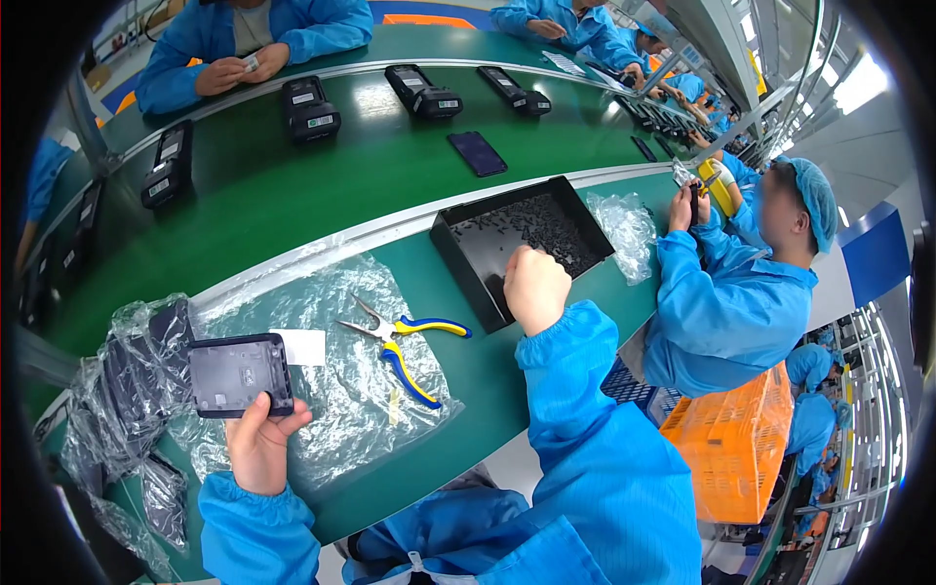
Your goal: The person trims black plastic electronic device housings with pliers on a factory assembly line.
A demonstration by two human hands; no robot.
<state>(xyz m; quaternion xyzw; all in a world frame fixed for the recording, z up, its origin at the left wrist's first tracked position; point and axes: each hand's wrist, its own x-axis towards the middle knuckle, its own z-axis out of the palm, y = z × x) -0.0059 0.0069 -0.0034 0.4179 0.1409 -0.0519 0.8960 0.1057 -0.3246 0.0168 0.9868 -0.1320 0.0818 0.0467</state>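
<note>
left hand point(258, 453) grips the blk plastic housing shell point(232, 370) at its lower right corner, thumb pressed on the inner side, other fingers behind; shell's held up over the left part of the surface point(487, 390), right beside the bagged dark parts point(146, 361). prob light, fairly stiff, thin-walled; smooth faces might slip a bit, & a hard squeeze mid-panel could flex or scuff it. best hold: opposite side rims or a corner, w/ thumb off the inner face where poss. hollow side faces the wearer, back away; long axis looks approx l-r, slight tilt, thicker-rimmed end to the right. right hand point(536, 291) is at the blk tray point(466, 278) of small blk parts point(558, 229), fingers curled; tips hidden, so can't tell if it's got one.
</note>
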